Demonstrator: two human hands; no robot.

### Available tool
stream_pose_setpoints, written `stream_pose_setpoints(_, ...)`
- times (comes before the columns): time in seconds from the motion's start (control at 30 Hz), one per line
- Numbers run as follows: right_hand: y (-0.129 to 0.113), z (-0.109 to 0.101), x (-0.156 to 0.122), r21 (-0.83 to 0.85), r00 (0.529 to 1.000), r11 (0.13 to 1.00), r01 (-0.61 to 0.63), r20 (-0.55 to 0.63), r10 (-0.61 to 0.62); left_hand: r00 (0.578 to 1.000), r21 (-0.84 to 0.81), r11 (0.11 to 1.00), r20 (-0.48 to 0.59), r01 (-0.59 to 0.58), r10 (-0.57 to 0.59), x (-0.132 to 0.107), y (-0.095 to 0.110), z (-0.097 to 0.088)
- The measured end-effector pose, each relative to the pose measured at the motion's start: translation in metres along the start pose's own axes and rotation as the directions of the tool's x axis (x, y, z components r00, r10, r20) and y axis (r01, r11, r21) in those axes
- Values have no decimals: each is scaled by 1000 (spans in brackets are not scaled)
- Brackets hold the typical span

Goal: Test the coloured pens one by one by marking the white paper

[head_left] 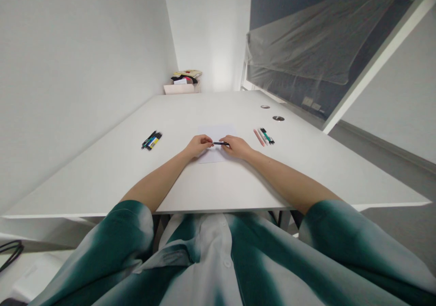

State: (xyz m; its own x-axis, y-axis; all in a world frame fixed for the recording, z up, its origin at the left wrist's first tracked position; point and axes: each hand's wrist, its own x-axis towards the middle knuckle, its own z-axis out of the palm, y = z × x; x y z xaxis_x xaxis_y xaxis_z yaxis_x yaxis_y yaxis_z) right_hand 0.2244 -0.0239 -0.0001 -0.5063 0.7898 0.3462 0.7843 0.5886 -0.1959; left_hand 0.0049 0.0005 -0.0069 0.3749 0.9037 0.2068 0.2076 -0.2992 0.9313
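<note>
A dark pen [220, 143] lies level between my two hands, just above a sheet of white paper [214, 156]. My left hand [199, 145] pinches the pen's left end between thumb and fingers. At the other end, my right hand [235, 146] has its fingers closed round the dark barrel. Both hands are over the paper's side edges and cover parts of it. Whether the pen's cap is on cannot be made out.
Several markers [151, 140] lie bunched on the left of the white table [218, 192]. To the right are a pink pen [259, 137] and a green pen [265, 135] with others. Two round grommets [278, 118] sit farther back. An open box [179, 89] stands at the far end.
</note>
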Motion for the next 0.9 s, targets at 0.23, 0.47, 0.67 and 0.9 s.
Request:
stream_pose_setpoints(0.23,-2,-3,0,-18,1000,1000,-20,8,20,999,84,996,1,-34,34,-1,1,0)
stream_pose_setpoints(0.47,-7,-5,0,-21,999,999,-45,30,45,999,101,994,9,-45,44,-1,2,2)
stream_pose_setpoints(0.67,-4,-3,2,-38,995,996,-86,50,88,998,134,990,-11,-52,54,-2,2,0)
stream_pose_setpoints(0.9,-5,-4,1,-33,999,999,-12,46,14,995,129,987,-28,-95,99,0,1,1)
